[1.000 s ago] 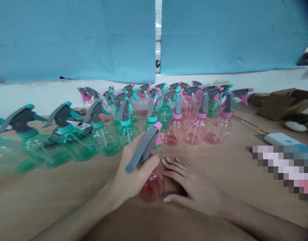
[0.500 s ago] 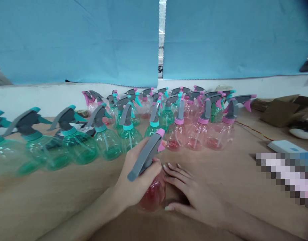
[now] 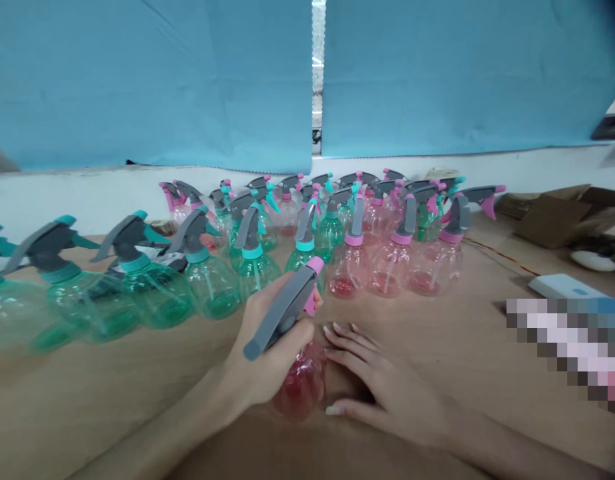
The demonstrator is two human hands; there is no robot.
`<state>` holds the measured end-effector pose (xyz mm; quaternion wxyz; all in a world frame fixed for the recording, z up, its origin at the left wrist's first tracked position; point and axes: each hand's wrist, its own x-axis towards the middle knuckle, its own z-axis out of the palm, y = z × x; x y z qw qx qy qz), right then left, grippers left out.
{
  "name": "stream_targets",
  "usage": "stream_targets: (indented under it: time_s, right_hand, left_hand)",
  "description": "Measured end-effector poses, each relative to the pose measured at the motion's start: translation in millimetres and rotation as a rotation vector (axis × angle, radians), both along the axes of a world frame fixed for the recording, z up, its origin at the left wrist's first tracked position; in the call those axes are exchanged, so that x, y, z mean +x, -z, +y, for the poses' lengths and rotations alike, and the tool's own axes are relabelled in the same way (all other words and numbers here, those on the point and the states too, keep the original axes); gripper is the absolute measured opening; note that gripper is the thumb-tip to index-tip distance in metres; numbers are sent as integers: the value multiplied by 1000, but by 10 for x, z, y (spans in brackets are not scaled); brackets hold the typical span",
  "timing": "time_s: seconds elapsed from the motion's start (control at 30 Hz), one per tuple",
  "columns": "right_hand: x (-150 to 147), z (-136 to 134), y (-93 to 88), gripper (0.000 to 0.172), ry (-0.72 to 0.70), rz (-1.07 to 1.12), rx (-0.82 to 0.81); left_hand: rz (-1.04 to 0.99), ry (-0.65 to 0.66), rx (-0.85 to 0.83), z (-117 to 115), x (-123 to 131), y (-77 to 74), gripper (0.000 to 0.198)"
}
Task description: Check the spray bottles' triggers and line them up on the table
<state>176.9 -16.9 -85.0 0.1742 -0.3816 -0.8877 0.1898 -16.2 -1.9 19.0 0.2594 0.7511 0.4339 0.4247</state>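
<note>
Wrapped round the neck of a pink spray bottle (image 3: pixel 300 387) is my left hand (image 3: pixel 260 347), below its grey trigger head with a pink nozzle and trigger. The bottle stands on the table close in front of me, and the hand hides its collar. Just right of it lies my right hand (image 3: pixel 372 380), fingers stretched out and spread on the tabletop, holding nothing. Beyond my hands runs a front row of spray bottles: green ones (image 3: pixel 212 287) on the left, pink ones (image 3: pixel 345 267) on the right.
More pink and green spray bottles (image 3: pixel 332 230) crowd behind the front row. At the right are a brown cardboard box (image 3: pixel 562 217), a white device (image 3: pixel 567 287), a thin red-yellow cable (image 3: pixel 502 255) and a pixelated patch. Blue curtains (image 3: pixel 152 87) hang behind the table (image 3: pixel 137 387).
The whole view shifts slightly, so most things sit a little further left. My left hand keeps its hold on the pink bottle, and the right hand stays spread beside it.
</note>
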Motion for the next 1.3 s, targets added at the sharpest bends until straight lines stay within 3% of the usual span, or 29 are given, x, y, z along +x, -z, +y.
stream_targets:
  time_s: [0.4, 1.3]
  right_hand:
    - [-8, -2, -1, 66, 7, -9, -13]
    - [-13, 0, -30, 68, -7, -29, -28]
  left_hand:
    - [31, -14, -25, -2, -32, 135, 6]
    - [-16, 2, -83, -19, -32, 101, 11]
